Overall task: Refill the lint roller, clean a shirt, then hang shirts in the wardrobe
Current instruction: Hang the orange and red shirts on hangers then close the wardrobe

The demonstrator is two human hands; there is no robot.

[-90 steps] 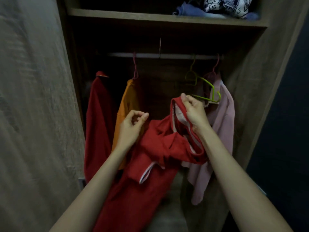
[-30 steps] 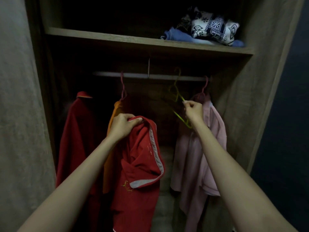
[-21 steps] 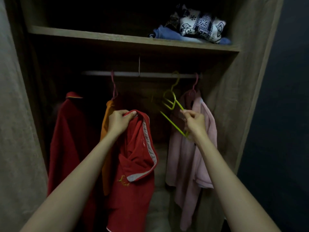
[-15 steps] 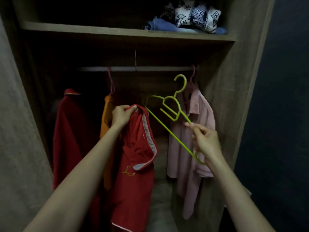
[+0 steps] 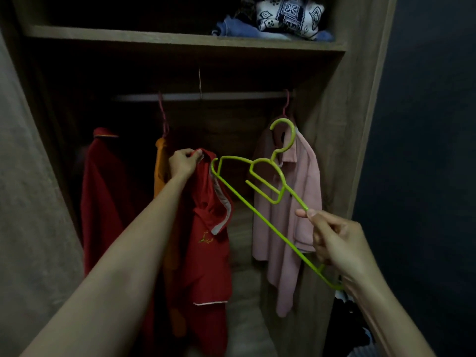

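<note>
Now left hand (image 5: pixel 183 162) clamps red shirt (image 5: pixel 208 243) collar; right hand (image 5: pixel 337 240) pinches green hanger (image 5: pixel 257 215) beside it.

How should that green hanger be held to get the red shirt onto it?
Probably grip the green hanger by its lower sloping arm, from the right, as the right hand does; the free tip then faces the red shirt.

B&w cloth (image 5: pixel 288 15) atop blue fabric (image 5: pixel 237 28)
</note>
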